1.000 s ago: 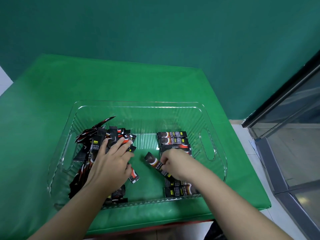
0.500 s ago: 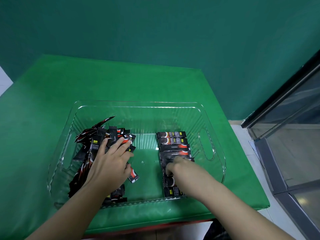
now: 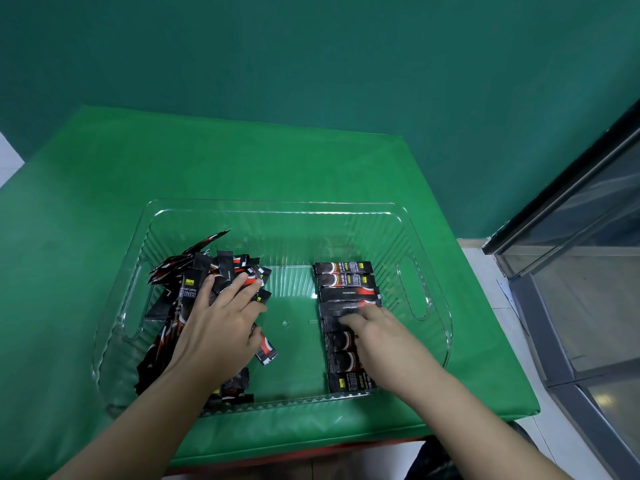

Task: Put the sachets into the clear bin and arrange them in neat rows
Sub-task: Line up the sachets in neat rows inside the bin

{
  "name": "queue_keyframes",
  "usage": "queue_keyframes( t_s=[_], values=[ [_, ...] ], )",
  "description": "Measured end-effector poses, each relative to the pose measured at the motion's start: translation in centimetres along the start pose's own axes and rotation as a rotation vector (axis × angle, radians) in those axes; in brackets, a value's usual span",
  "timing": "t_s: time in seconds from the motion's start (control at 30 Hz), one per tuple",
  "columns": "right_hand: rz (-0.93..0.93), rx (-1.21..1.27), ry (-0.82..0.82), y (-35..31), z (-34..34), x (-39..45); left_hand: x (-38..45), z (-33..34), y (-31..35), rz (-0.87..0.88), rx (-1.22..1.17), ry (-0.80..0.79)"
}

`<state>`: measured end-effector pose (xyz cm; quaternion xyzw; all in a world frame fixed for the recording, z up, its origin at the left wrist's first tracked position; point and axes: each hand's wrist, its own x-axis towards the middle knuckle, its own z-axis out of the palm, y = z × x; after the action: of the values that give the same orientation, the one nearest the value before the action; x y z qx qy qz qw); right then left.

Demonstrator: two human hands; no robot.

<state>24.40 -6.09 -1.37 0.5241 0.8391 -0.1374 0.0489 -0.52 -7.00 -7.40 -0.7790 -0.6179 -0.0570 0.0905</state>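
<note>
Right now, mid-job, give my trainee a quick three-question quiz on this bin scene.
1. True or false: the neat row of sachets lies in the right half of the clear bin.
2. What does the left hand rest on? A) the loose pile of sachets B) the bin's handle slot C) the green cover
3. Which hand touches the neat row?

Key: 1 true; 2 A; 3 the right hand.

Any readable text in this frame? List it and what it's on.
"INSTANT COFFEE": small white print on an upright black sachet in the loose pile at the left of the clear plastic bin.
Yellow brand tags and large stylised lettering on that sachet and on the neat row of black sachets at right: too small or blurred to read.
</note>
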Motion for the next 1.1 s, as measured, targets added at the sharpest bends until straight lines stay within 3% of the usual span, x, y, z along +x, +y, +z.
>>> queue_keyframes(
  t_s=[0.3,0.6,0.8,1.1],
  values=[
    [0.094,-0.063,-0.004,0.0,0.9,-0.1,0.0,-0.1,0.0,-0.004,0.005,-0.017],
    [0.052,-0.041,0.042,-0.9,0.6,0.0,0.0,-0.3,0.0,-0.012,-0.016,-0.031],
    [-0.072,0.112,-0.046,-5.7,0.7,2.5,0.0,-0.6,0.1,-0.027,-0.05,0.016],
    [0.027,0.11,-0.087,-10.1,1.7,5.6,-0.2,-0.6,0.2,-0.052,-0.141,0.02]
  ],
)
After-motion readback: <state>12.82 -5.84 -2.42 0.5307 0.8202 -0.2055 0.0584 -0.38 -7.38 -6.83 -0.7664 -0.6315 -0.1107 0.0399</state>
